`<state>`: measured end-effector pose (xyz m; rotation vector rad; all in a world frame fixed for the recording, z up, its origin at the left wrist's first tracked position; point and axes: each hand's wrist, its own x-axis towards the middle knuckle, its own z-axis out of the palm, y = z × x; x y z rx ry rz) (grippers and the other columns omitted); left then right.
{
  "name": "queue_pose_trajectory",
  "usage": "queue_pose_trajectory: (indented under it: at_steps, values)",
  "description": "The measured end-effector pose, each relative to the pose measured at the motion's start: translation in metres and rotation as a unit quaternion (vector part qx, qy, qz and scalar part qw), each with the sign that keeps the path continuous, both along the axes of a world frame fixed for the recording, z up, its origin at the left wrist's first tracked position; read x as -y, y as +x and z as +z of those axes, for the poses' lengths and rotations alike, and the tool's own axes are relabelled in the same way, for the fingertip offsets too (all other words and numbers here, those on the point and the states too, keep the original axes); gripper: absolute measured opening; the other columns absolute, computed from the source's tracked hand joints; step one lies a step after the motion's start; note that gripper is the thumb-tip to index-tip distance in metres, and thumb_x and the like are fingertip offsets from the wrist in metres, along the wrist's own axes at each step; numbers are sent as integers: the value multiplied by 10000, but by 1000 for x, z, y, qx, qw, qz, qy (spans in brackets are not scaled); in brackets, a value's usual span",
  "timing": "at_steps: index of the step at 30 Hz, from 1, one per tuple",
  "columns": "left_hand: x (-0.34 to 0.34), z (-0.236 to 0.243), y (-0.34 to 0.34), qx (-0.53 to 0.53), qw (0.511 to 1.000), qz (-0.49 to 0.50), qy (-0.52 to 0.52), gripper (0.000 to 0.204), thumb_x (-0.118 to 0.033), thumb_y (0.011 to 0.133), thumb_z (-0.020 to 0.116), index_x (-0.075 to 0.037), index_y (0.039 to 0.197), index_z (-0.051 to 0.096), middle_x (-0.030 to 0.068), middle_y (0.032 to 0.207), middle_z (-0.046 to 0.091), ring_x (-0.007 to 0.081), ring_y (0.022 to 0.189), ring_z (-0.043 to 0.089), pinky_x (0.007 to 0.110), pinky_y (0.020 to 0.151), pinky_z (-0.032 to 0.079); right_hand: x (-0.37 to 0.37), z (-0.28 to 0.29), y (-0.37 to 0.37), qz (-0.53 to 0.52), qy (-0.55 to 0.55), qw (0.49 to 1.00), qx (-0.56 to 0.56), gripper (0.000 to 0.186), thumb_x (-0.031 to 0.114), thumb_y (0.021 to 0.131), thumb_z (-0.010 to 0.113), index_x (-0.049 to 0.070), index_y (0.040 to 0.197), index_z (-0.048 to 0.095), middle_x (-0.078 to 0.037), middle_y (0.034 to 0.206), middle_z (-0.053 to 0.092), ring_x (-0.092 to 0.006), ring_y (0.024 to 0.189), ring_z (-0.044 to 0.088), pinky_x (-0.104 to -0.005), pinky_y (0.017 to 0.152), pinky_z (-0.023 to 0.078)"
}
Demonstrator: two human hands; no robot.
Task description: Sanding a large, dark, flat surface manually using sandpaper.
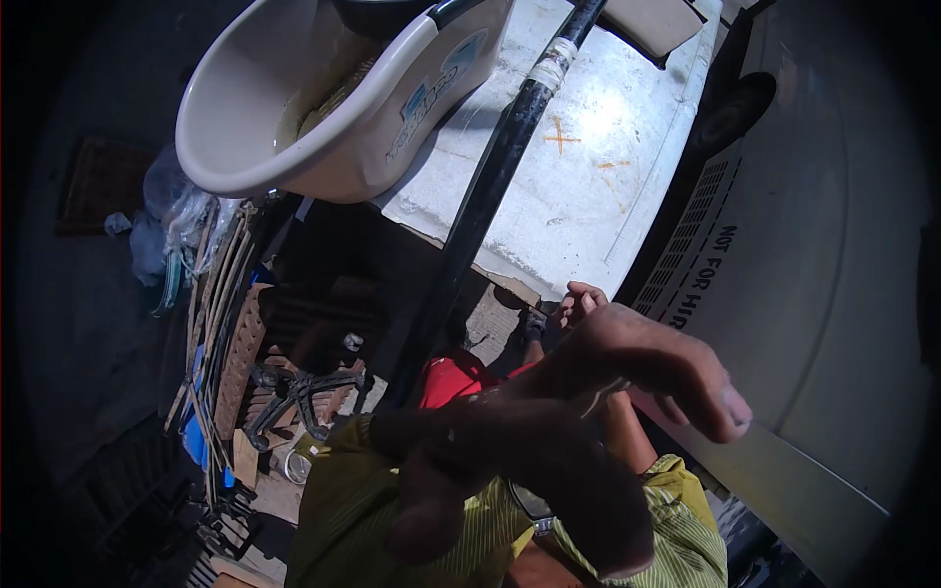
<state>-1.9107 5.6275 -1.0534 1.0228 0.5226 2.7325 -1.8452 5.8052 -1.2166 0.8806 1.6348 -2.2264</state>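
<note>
While the left hand (534, 421) hangs large and shadowed right before the camera, fingers spread and nothing visible between them, the black pole (487, 186) slants up beyond it across the white tabletop (578, 211), its pale tape wrap (554, 64) catching the light! And there's the right hand (580, 302), farther from the lens, by the near edge of the tabletop, fingers partly curled; whether they touch that edge or pinch anything, I can't tell. The beige basin (368, 162) sits to the pole's left, liquid in its bottom. And the step in hand? I'd call it a pause between grips, the pole apparently in neither hand, though its lower end is lost in shadow near the left one. Taking hold of it would call for that hand to drop and close round the shaft, clear of the basin.
</note>
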Motion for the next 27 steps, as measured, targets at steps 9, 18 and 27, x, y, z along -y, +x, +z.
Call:
queue_pose_trajectory:
  at_steps: [9, 18, 27]
  values:
    - [3, 34, 39, -65, 990, -100, 70, 396, -442, 784, 467, -61, 856, 549, 187, 998, 451, 294, 929, 495, 392, 815, 403, -15, -21, 122, 37, 127, 991, 21, 277, 192, 856, 460, -21, 1025, 513, -21, 810, 520, -73, 707, 477, -193, 646, 398]
    - [-30, 59, 108, -123, 979, -155, 56, 348, -380, 762, 511, -46, 848, 554, 182, 996, 461, 287, 934, 494, 380, 808, 401, -50, -44, 249, 73, 352, 931, 63, 210, 174, 813, 498, 18, 938, 561, -82, 817, 556, -190, 712, 530, -305, 671, 427]
    - [-85, 81, 216, -167, 968, -188, 24, 305, -319, 740, 556, -31, 840, 560, 176, 995, 472, 280, 938, 494, 367, 801, 399, -145, -245, 501, 362, 580, 729, 29, 175, 167, 780, 500, 15, 840, 563, -127, 793, 553, -263, 697, 531, -371, 656, 428]
